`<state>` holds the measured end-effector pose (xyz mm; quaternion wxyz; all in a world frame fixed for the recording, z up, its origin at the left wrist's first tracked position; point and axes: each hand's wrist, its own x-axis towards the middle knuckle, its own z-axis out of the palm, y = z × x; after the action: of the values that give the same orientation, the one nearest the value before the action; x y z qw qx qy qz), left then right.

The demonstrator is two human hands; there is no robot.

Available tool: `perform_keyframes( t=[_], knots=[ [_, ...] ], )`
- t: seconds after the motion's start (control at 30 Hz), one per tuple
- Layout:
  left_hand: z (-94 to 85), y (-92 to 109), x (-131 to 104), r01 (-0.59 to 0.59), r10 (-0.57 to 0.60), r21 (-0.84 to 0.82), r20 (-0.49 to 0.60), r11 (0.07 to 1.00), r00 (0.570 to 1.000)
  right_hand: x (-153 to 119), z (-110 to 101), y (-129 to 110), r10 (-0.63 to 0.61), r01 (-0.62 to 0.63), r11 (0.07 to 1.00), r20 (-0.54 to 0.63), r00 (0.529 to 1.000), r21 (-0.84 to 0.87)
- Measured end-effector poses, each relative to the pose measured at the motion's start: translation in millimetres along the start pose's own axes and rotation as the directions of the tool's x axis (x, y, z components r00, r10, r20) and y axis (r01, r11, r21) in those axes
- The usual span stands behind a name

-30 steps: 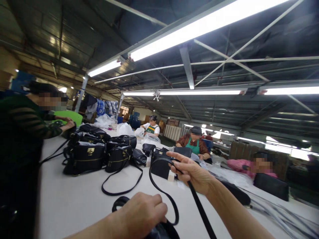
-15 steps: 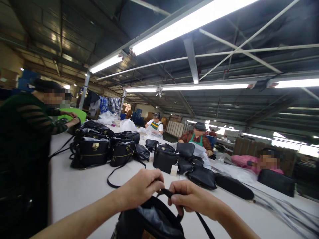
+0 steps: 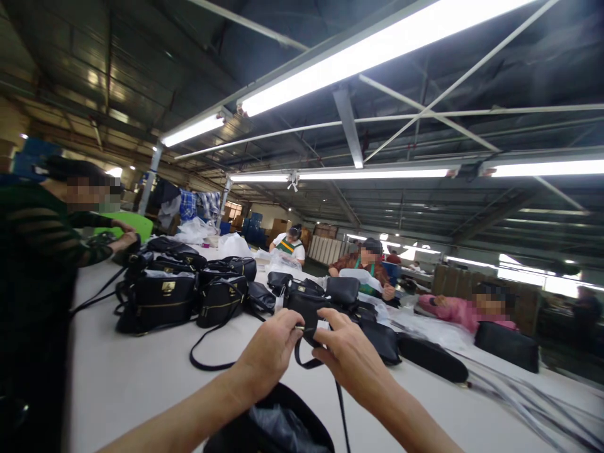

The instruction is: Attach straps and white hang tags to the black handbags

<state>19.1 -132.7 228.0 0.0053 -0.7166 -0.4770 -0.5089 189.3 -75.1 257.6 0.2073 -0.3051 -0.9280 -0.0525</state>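
Note:
Raised over the table, my left hand [image 3: 271, 346] pinches a thin black strap [image 3: 306, 363], and a small metal-coloured tip shows at its fingertips. My right hand [image 3: 352, 352] faces it with bent fingers, closed on the same strap, which loops below the fingers and trails down toward the table. Beneath both hands, at the bottom edge of the view, lies an open black handbag [image 3: 245, 434] with clear plastic [image 3: 283, 425] inside. Part of that bag is cut off by the frame and covered by my left forearm.
Black handbags [image 3: 160, 302] with gold zips crowd the left of the white table [image 3: 136, 371]. More black bags [image 3: 342, 289] stand beyond my hands. A long black bag [image 3: 431, 357] lies at right near clear plastic [image 3: 438, 330]. Co-workers [image 3: 361, 261] work around the table.
Both hands have lifted away from the open handbag, carrying the strap up and forward. My right hand's fingers have spread somewhat. The view has shifted slightly.

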Motion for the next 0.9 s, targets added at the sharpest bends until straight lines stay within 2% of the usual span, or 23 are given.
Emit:
perform_keyframes(
  t=[0.07,0.17,0.3,0.37,0.5,0.6,0.67,0.73,0.8,0.9],
  knots=[
    [-2.8,-3,5,0.028,-0.041,-0.122,-0.108,0.992,0.993,5,1,-6,-0.025,0.025,0.999,-0.002,1.0,0.03],
    [-7.2,-9,10,0.073,-0.149,-0.309,-0.232,0.948,0.961,11,6,-15,-0.022,0.023,0.995,-0.019,1.0,0.099],
    [-6.2,-20,14,0.115,-0.273,-0.475,-0.277,0.872,0.921,20,21,-23,-0.023,0.005,0.934,0.046,0.999,0.357],
    [-3.6,-24,16,0.129,-0.344,-0.58,-0.279,0.805,0.897,26,31,-29,-0.038,0.019,0.899,0.033,0.999,0.438],
    [-2.5,-31,17,0.125,-0.465,-0.746,-0.266,0.654,0.844,38,55,-48,-0.041,0.053,0.882,-0.035,0.999,0.469],
    [-7.1,-32,16,0.111,-0.505,-0.801,-0.257,0.589,0.824,42,68,-60,-0.077,0.077,0.734,-0.03,0.997,0.675],
    [-11.2,-31,15,0.116,-0.506,-0.81,-0.24,0.575,0.828,44,72,-64,-0.088,0.051,0.596,0.002,0.996,0.801],
    [-15.6,-30,14,0.136,-0.49,-0.807,-0.207,0.575,0.847,45,73,-66,-0.078,0.003,0.524,0.045,0.996,0.851],
    [-20.5,-30,12,0.163,-0.472,-0.799,-0.166,0.579,0.866,47,74,-66,-0.068,-0.013,0.512,0.055,0.996,0.859],
    [-27.6,-35,4,0.263,-0.482,-0.724,-0.109,0.637,0.869,50,80,-66,-0.058,0.026,0.562,0.008,0.998,0.827]
  ],
)
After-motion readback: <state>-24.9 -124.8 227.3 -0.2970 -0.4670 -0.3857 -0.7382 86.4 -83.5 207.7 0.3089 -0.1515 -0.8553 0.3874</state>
